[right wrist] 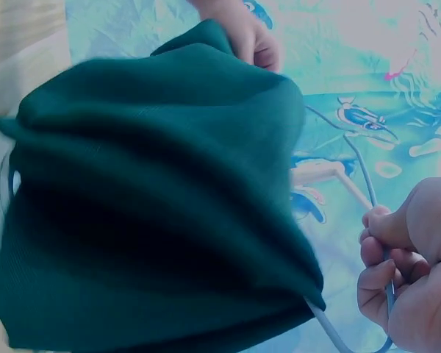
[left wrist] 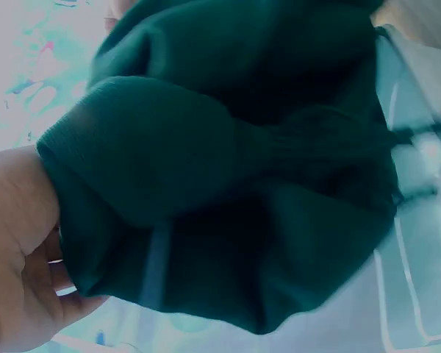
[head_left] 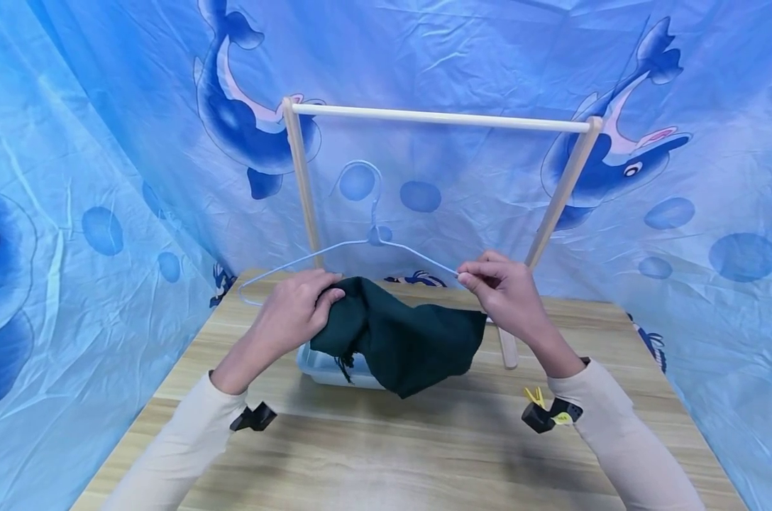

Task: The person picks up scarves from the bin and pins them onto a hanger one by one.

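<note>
A dark green fringed scarf [head_left: 418, 341] hangs in folds in the middle of the head view. My left hand [head_left: 299, 305] grips its upper left edge, thumb on the near side. With thumb and fingers, my right hand [head_left: 504, 287] pinches the right arm of a light blue clothes hanger [head_left: 414, 254], whose hook points up. In the right wrist view, the hanger [right wrist: 360, 158] passes behind the scarf and comes out by its lower right corner. Cloth hides most of the lower bar, so I cannot tell how the scarf lies on it.
Behind the hanger stands a rack with wooden posts [head_left: 568, 188] and a white top rail [head_left: 437, 117]. A light blue plastic tub [head_left: 325, 370] sits under the scarf on the wood-grain table [head_left: 373, 454]. Blue dolphin-print curtain [head_left: 475, 64] surrounds the table at back and sides.
</note>
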`<state>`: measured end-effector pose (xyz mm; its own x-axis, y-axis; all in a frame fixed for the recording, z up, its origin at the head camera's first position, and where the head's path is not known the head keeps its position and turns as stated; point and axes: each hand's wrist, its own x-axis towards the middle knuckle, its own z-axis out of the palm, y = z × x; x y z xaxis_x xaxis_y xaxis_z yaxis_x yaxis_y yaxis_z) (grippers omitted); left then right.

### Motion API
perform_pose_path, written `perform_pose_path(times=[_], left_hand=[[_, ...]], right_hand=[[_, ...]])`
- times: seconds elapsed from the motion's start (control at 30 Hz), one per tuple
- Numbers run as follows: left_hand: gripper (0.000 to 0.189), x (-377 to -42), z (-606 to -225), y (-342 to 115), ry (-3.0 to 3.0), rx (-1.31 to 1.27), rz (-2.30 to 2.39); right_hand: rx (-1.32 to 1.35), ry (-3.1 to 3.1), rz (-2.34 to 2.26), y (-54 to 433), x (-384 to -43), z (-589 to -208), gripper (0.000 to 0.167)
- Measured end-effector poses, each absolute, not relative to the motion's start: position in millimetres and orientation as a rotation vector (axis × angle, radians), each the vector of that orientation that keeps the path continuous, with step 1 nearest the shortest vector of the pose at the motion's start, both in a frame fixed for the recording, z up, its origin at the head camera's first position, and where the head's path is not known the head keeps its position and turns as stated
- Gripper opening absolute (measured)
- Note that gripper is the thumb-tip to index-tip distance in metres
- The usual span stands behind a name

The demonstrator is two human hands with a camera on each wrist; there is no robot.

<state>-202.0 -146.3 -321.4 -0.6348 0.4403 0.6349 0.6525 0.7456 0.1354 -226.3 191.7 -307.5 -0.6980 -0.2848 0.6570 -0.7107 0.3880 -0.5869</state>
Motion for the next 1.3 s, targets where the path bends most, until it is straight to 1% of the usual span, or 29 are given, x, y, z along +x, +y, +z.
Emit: perform_pose_path(times=[0.13,0.47,0.63,0.73,1.07,1.3], left_hand=[[0.013,-199.6,-314.3,-145.3,-2.297,-0.842,-0.457],[0.01,-198.2,-298.6,-152.6,-2.179,-0.91,-0.367],[0.019,-199.0,-295.0,-164.2,-2.18,-1.023,-0.254],[0.023,-197.5,-291.1,-173.4,-2.175,-1.041,-0.213],[0.022,-194.1,-266.1,-181.8,-2.157,-1.038,-0.216],[0.022,-194.6,-259.8,-176.6,-2.078,-1.071,-0.184]], right_hand=[[0.839,-2.219,1.242,190.1,-227.5,-309.5,0.009],[0.853,-2.204,1.291,188.3,-230.4,-312.0,0.011],[0.868,-2.195,1.316,189.8,-230.8,-311.3,0.012],[0.871,-2.175,1.309,191.5,-230.9,-310.3,0.012],[0.893,-2.162,1.271,188.4,-236.3,-314.5,0.011],[0.948,-2.151,1.344,180.1,-236.6,-315.8,0.013]])
